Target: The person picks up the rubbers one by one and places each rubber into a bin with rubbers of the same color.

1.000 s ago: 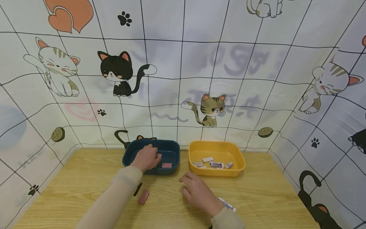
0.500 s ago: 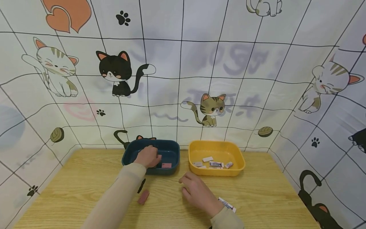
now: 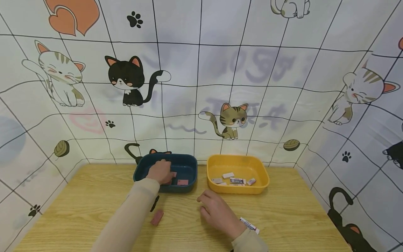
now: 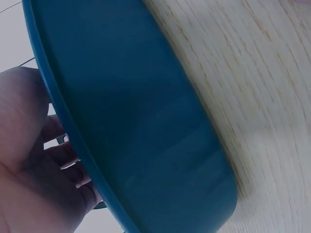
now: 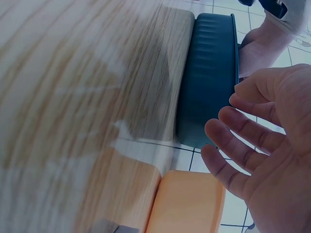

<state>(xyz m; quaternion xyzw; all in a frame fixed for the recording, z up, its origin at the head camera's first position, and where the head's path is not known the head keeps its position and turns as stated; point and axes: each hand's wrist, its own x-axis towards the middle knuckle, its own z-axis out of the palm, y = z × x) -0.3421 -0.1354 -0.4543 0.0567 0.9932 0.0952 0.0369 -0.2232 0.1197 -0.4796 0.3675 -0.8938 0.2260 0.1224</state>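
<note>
My left hand reaches down into the dark blue tub at the back left. Its fingertips are hidden behind the rim in the left wrist view, so I cannot tell whether they hold anything. Beside those fingers lie pink erasers, one of them a flat pink eraser toward the tub's right side. Palm down near the table's middle, my right hand has loosely bent fingers and nothing in them. A white eraser with a printed sleeve lies just right of the right wrist.
On the right stands a yellow tub with several white erasers inside. A dusky pink eraser and a thin black piece lie in front of the blue tub. A cat-printed cloth rises behind both tubs.
My left hand has shifted slightly inside the blue tub, and more of a pink eraser shows beneath it. The right hand keeps its place.
</note>
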